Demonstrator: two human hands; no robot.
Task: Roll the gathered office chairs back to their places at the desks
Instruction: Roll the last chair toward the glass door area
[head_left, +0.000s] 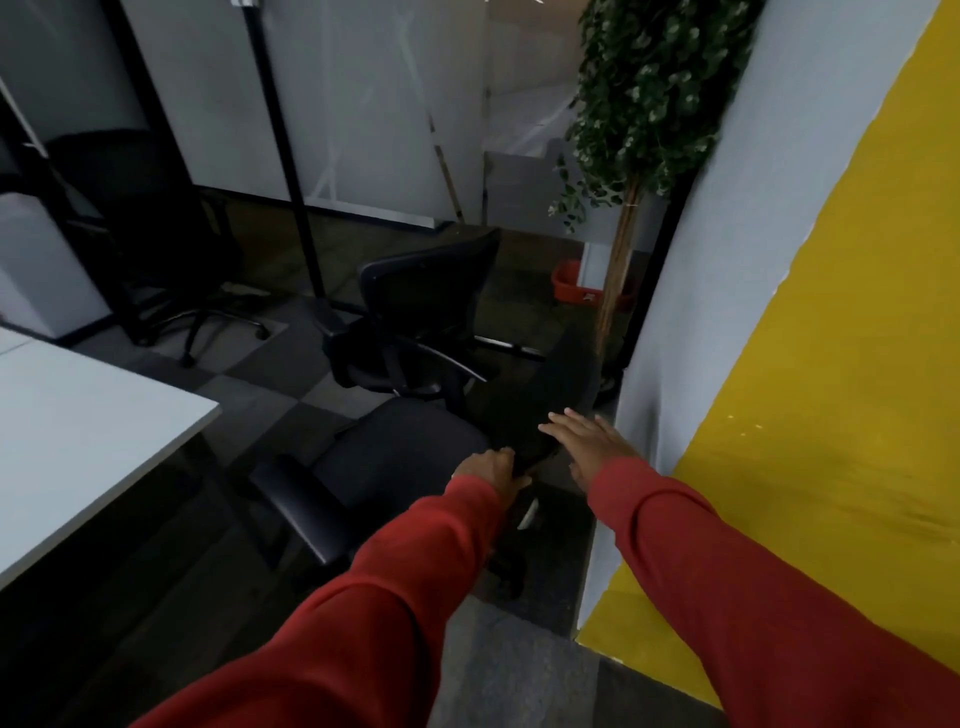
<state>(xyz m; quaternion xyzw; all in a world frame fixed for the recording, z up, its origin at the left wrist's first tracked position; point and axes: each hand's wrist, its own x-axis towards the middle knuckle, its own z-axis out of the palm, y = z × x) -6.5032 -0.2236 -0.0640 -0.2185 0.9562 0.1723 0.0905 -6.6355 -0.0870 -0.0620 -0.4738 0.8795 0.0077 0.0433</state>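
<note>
A black office chair stands close in front of me, its seat facing left and its backrest toward the right wall. My left hand grips the lower edge of that backrest. My right hand lies flat with straight fingers against the backrest's side. A second black office chair stands just behind the first. A third black chair sits farther back on the left, under a dark desk frame. The corner of a white desk fills the left foreground.
A white and yellow wall runs close along the right. A tall green plant and a red tub stand behind the chairs. A black post rises from the floor. Grey carpet tiles cover the floor.
</note>
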